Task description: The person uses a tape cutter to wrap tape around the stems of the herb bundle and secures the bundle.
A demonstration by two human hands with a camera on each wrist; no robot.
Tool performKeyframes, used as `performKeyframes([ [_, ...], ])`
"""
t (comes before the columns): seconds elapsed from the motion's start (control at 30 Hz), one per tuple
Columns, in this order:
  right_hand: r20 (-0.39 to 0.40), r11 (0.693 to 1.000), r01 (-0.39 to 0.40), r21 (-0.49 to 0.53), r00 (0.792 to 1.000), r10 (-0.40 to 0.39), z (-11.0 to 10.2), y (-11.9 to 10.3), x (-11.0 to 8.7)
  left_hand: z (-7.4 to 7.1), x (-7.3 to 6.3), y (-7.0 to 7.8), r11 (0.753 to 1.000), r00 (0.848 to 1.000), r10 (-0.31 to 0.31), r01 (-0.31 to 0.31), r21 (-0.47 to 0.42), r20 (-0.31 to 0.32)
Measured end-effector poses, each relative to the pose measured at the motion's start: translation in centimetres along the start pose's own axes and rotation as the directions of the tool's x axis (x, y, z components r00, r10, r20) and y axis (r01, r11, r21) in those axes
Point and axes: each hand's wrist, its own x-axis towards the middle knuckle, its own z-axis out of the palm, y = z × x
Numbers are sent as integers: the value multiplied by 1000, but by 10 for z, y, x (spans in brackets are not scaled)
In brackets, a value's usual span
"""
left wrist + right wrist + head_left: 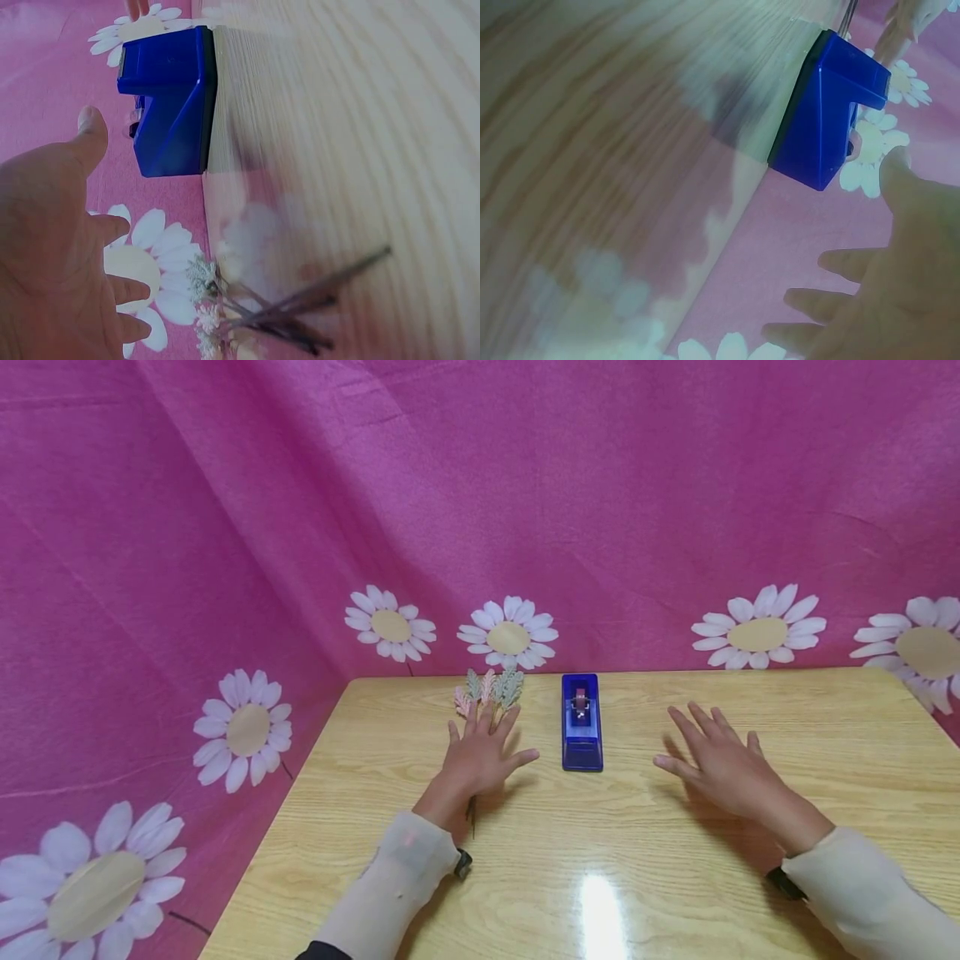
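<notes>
My left hand point(480, 758) hovers palm down with fingers spread over a small bunch of artificial sprigs point(507, 689). Pink and grey-green leafy heads show beyond its fingertips, and the hand hides the middle of the bunch. Thin dark stems point(300, 315) fan out beneath it in the left wrist view. Between the two hands a blue tape dispenser point(582, 752) lies lengthwise on the table, touched by neither. To the right of it, my right hand point(731, 774) also hovers with spread fingers, holding nothing.
The light wood-grain table point(525, 893) ends at a far edge just behind the dispenser and sprigs. A pink cloth point(600, 510) printed with large white daisies hangs behind and to the left. Glare marks the table's front.
</notes>
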Motion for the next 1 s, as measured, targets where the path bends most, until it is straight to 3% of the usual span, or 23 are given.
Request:
performKeyframes([
  [0.53, -1, 998, 68, 17, 998, -68, 9, -18, 13, 5, 17, 22, 997, 998, 47, -49, -55, -34],
  [0.77, -34, 987, 154, 43, 988, -152, 10, -27, 16, 6, 24, 33, 995, 998, 60, -61, -76, -12],
  [1.0, -22, 982, 156, 108, 988, -154, 12, -34, 20, 6, 32, 43, 990, 998, 61, -60, -125, 3],
])
